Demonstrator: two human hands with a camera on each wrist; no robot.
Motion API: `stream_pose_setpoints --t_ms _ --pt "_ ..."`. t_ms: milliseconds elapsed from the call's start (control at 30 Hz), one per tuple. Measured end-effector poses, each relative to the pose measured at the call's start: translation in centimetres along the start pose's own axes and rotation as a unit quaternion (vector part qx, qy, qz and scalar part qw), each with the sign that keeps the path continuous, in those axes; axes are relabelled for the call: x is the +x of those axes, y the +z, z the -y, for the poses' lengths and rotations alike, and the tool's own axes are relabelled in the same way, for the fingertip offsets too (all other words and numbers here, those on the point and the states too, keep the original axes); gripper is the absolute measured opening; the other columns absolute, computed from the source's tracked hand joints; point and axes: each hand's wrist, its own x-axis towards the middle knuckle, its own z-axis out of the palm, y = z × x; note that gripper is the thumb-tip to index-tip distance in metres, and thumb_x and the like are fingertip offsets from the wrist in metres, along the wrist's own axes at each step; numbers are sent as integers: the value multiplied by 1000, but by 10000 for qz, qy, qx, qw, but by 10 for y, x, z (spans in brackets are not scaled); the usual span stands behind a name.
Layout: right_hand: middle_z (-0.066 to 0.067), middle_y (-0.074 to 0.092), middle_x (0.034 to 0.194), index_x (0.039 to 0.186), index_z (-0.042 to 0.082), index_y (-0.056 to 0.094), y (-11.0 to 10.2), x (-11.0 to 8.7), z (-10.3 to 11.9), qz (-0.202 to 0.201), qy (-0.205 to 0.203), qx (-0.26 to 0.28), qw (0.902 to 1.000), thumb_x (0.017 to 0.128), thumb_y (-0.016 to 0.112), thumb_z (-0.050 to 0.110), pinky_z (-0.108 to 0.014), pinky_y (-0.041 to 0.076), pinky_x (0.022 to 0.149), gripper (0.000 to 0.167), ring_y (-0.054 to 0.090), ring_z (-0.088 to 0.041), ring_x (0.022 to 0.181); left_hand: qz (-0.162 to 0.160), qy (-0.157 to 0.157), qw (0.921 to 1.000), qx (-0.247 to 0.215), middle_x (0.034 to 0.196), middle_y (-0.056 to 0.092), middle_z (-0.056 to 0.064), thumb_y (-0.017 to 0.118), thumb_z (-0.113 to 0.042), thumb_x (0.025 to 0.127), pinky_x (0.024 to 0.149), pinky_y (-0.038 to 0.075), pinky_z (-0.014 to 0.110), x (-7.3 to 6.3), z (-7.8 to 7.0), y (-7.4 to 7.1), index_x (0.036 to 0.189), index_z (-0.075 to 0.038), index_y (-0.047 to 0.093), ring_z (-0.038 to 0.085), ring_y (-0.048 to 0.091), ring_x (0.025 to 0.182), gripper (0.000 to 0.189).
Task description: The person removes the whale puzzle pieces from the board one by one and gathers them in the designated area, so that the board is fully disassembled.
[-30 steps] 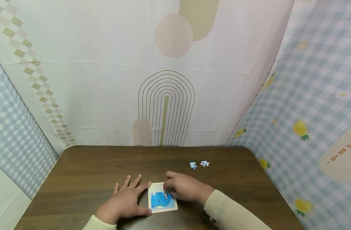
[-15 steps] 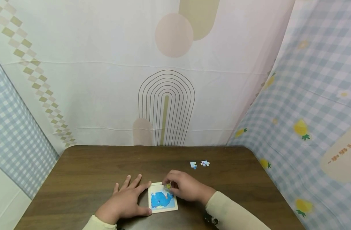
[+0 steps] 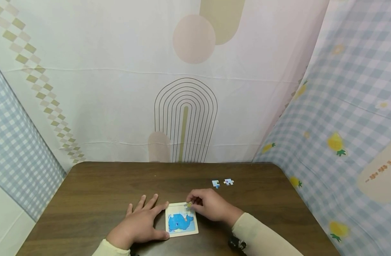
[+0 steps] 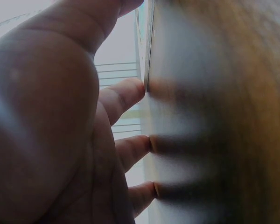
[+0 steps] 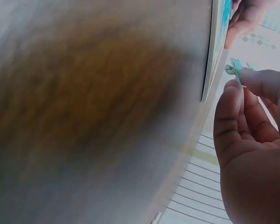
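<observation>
A small jigsaw puzzle tray (image 3: 183, 234) with a pale border lies flat before me, a blue whale picture (image 3: 178, 222) filling its lower part. My left hand (image 3: 138, 225) is spread on the table, with thumb and index fingertips touching the tray's left edge. Over the tray's upper right corner, my right hand (image 3: 211, 206) pinches a jigsaw piece (image 3: 189, 205) with a bit of yellow on it. In the right wrist view that piece (image 5: 236, 68) is tilted between thumb and index finger, apart from the tray. The left wrist view shows fingertips (image 4: 139, 144) against the tabletop.
Two loose jigsaw pieces, one on the left (image 3: 215, 184) and one on the right (image 3: 229, 182), lie beyond my right hand. The dark wooden table (image 3: 118, 181) ends at a patterned cloth (image 3: 118, 106), with a checked cloth (image 3: 314, 117) along its right side.
My right hand has lifted the jigsaw piece off the whale's tail area and shifted slightly up and right, uncovering more of the picture. The left hand and tray have stayed put.
</observation>
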Motion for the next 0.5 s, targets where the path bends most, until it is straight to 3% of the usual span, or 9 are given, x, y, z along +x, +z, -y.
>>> stream_pose_setpoints --t_ms 200,500 --pt "13 77 109 120 22 85 -7 -3 -3 -230 65 -272 9993 111 75 19 -23 58 83 14 65 1 94 1 -28 10000 -4 187 30 12 92 -75 78 122 9 95 0 0 0 169 -41 52 60 17 171 106" --pt "8 82 120 127 17 86 -22 -9 -10 -501 326 -396 9974 112 72 15 -26 58 84 21 68 -1 99 18 -53 10000 -21 187 30 11 93 -75 78 122 9 94 1 -1 1 169 -42 52 58 16 172 105"
